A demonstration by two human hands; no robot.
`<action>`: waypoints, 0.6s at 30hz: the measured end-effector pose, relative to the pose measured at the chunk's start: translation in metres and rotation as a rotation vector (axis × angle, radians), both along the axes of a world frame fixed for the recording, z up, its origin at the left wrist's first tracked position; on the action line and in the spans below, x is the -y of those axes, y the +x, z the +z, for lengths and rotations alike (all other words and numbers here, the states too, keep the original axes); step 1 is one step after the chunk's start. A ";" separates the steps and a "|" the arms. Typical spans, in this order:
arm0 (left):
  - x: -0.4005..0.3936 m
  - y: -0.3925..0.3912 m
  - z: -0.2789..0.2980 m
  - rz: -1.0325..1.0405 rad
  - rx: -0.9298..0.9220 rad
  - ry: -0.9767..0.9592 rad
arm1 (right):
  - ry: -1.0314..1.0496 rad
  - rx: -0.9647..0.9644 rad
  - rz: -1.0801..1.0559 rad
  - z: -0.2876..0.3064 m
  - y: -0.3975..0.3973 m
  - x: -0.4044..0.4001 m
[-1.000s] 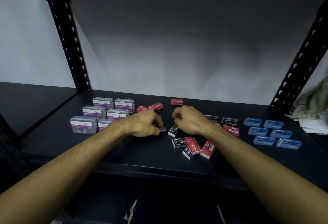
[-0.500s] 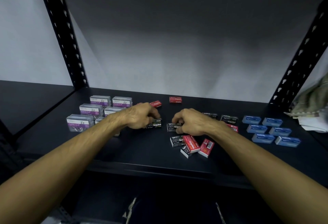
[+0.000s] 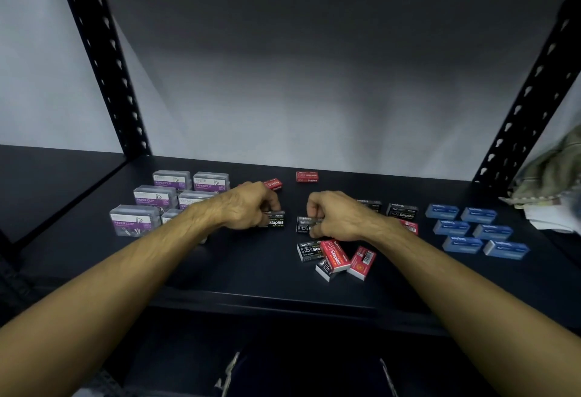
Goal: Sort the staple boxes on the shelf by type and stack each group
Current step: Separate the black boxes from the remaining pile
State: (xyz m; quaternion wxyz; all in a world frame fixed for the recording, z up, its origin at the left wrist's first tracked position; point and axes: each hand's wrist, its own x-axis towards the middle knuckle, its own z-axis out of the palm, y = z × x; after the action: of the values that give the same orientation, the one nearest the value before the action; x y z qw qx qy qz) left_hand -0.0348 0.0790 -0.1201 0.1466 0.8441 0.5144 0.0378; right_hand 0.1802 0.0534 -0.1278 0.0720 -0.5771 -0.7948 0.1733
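Observation:
My left hand (image 3: 248, 206) grips a black staple box (image 3: 276, 219) standing on the dark shelf (image 3: 220, 270), left of centre. My right hand (image 3: 338, 215) has its fingers curled round another black staple box (image 3: 304, 224) just to the right. In front of that hand lies a loose heap of black boxes (image 3: 309, 250) and red boxes (image 3: 335, 255). Two red boxes (image 3: 307, 176) lie further back, one (image 3: 273, 184) partly behind my left hand. More black boxes (image 3: 403, 211) sit behind my right wrist.
Several clear paper-clip boxes with purple labels (image 3: 135, 219) stand at the left. Several blue boxes (image 3: 462, 244) lie in rows at the right. Black perforated uprights (image 3: 103, 60) frame the shelf. Cloth and papers (image 3: 553, 189) lie at the far right.
My left hand has carried its black box left, away from the right hand's box, and set it label-forward. The right hand stays on its black box.

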 end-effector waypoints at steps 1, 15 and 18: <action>0.000 0.000 0.000 0.000 0.000 0.002 | 0.005 -0.001 0.003 0.000 0.000 0.000; 0.000 -0.004 -0.005 -0.001 -0.006 0.021 | 0.016 -0.033 0.019 -0.004 0.002 0.001; -0.001 -0.005 -0.006 -0.006 -0.019 0.021 | 0.019 -0.047 0.018 -0.003 0.004 0.002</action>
State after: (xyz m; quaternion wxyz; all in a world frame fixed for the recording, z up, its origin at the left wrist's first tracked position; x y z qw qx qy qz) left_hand -0.0394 0.0799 -0.1262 0.1328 0.8475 0.5127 0.0346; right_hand 0.1837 0.0511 -0.1308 0.0945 -0.5649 -0.7998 0.1798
